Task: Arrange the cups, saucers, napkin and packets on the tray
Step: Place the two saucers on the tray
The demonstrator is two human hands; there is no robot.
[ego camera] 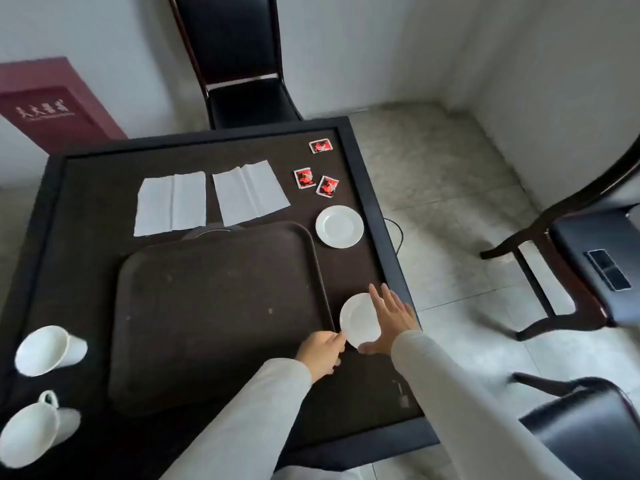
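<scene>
Step in hand looks like moving the near saucer (358, 320) onto the tray (214, 306). It sits by the table's (367, 271) right edge, just off the tray's near right corner, apparently tipped up off the surface. Left hand (322, 351) pinches the near-left rim with fingers curled; right hand (391, 320) has fingers straight and spread along the right rim, thumb by the near rim, steadying rather than gripping. To do it well: hold by the rim only, clear the tray lip, set it flat and leave room for the far saucer (339, 226), far cup (45, 349) and near cup (31, 431), both on their sides at the left edge. Saucer is plain white, glossy, round, shallow, so probably slippery
</scene>
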